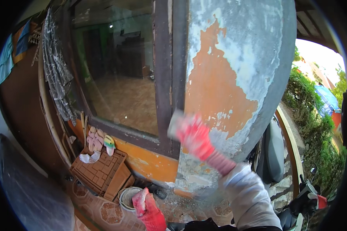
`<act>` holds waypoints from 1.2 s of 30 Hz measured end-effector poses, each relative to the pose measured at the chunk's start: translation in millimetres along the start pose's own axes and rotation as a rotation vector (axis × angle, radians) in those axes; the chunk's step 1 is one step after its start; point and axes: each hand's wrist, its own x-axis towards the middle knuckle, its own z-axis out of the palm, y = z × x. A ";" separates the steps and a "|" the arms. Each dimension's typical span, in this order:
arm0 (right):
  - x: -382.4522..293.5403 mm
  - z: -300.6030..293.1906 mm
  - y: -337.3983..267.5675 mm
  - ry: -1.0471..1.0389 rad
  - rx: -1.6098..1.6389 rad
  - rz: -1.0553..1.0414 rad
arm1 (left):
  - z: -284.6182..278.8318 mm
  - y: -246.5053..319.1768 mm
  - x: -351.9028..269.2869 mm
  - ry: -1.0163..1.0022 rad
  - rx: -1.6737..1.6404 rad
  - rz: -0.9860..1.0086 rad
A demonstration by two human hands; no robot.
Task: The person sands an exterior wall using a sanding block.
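Note:
My right hand (195, 137), in a red and pink work glove, is blurred by motion in front of the wall (217, 83). It grips a pale flat object (175, 123) beside the window frame (177, 72); blur hides what kind it is. Blue-grey paint is peeling from the wall, with a large orange patch bare. Low in the view, my left hand (149, 209), gloved in red with whitish dust on it, is curled next to a whitish bucket (127, 199). Whether it holds anything cannot be seen.
A brown plastic cabinet (99, 170) carries sandals (95, 138) and a white cloth (89, 157). Paint flakes lie on the tiled floor (112, 212) at the wall's foot. Left stands something under a dark sheet (31, 187); right, a motorcycle seat (273, 153) and a motorbike's handlebar (309, 193).

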 end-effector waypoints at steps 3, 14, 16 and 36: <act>-90.2 64.4 -30.5 -0.268 -0.399 -0.624 | -7.0 -5.7 4.5 -0.046 0.199 0.181; 28.8 -64.0 68.5 0.156 -0.091 0.070 | 23.4 3.9 12.3 -0.197 0.342 0.636; -4.2 -41.0 53.5 0.084 -0.096 0.019 | 27.8 -0.5 13.1 -0.232 0.356 0.620; -78.6 -5.3 27.8 0.135 -0.144 -0.012 | 27.5 -1.2 20.0 -0.389 0.233 0.597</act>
